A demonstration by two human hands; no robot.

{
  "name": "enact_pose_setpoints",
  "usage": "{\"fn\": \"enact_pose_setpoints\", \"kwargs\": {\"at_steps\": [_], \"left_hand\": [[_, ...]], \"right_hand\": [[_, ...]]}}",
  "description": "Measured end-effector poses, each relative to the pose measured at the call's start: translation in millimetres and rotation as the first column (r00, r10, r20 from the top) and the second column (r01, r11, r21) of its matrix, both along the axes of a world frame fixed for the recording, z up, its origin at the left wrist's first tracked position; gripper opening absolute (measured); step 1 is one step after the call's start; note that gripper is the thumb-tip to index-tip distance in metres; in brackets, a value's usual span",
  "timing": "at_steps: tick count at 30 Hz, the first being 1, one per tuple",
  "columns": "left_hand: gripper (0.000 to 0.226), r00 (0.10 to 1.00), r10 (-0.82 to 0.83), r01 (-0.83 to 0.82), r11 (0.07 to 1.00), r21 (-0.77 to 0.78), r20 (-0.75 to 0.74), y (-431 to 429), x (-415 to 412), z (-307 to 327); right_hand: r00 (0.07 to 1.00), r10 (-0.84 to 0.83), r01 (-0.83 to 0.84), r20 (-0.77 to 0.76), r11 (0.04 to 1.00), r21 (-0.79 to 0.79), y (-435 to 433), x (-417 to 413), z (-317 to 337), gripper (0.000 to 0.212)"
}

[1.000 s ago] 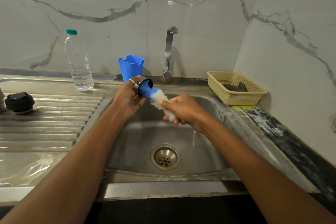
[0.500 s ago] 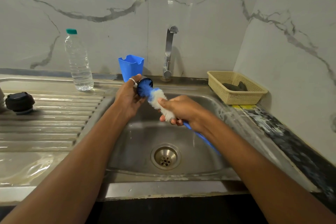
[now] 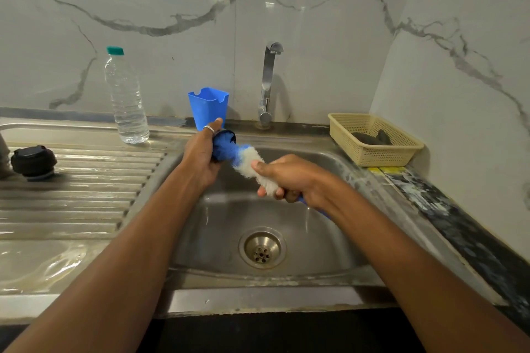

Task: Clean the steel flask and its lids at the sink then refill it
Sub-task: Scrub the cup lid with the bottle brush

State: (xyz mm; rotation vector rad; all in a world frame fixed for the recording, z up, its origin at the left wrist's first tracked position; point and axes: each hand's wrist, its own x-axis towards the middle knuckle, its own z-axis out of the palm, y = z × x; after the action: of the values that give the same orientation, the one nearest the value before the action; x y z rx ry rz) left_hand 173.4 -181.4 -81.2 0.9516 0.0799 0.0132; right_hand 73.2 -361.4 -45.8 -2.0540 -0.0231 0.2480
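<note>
Scrubbing is the step you are on, over the sink (image 3: 315, 240), with the drain (image 3: 262, 248) low down below both grips.

Your right grip (image 3: 295, 177) is curled round the brush (image 3: 252, 164), with its fingers wrapped on the white bristles. A second ago the blue handle was hidden. Now a bit of it pokes out behind that grip, toward you, so I think you have twisted the brush.

Just past the right grip, your left grip (image 3: 200, 154) is curled round the small lid (image 3: 228, 137), with one finger sticking up. The blue end of the brush is pushed into the lid. The lid has turned a little too. To me that means this lid is still being scrubbed and is not done.

Far to the left of your left grip, a black lid (image 3: 33, 162) sits on the wet tabletop (image 3: 86, 197). I cannot tell if it is clean. I cannot see the flask clearly.

Right behind the left grip stands a blue cup (image 3: 208, 107). Further back are the water bottle (image 3: 126, 100) and the tap (image 3: 268, 80).
</note>
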Motion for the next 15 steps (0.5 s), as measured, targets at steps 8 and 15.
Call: {"fn": "enact_pose_setpoints", "kwargs": {"at_steps": [8, 15], "left_hand": [[0.040, 0.995, 0.031, -0.019, 0.991, 0.129, -0.098, 0, -1, -3], [0.040, 0.998, 0.013, -0.005, 0.992, 0.129, -0.061, -4, -3, 0]], "right_hand": [[0.674, 0.345, 0.466, 0.653, 0.488, -0.738, -2, 3, -15, 0.031], [0.741, 0.238, 0.378, 0.628, 0.625, -0.683, -1, 6, -22, 0.031]]}}
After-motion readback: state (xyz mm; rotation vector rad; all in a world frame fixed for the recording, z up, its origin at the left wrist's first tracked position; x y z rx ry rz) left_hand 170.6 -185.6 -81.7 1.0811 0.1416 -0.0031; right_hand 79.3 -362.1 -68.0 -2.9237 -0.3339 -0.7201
